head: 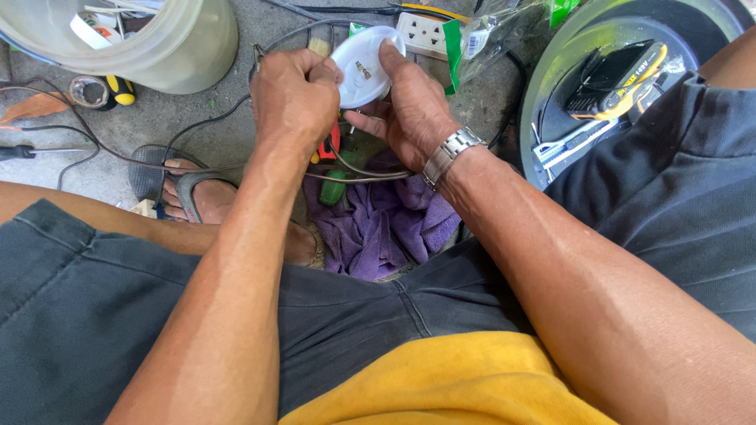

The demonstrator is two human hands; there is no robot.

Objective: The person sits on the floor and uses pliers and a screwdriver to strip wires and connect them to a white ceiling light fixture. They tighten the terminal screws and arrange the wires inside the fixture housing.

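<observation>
Right hand (413, 110): grip pinching white round fitting (364, 64).
Left hand (293, 98): closed on fitting's edge and grey wire (358, 175).
Clear packet (492, 35): green-labelled, right of fitting.

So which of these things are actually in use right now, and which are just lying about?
In use: round white plastic fitting, thin grey wire, left hand, right hand.

Lying about: purple cloth, white socket strip, translucent plastic bucket, yellow-and-black battery pack, tape roll.

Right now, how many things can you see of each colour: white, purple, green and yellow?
White: 2, the round fitting held by both hands and the socket strip
Purple: 1, the cloth
Green: 1, the tool handle
Yellow: 1, the shirt
Total: 5
</observation>
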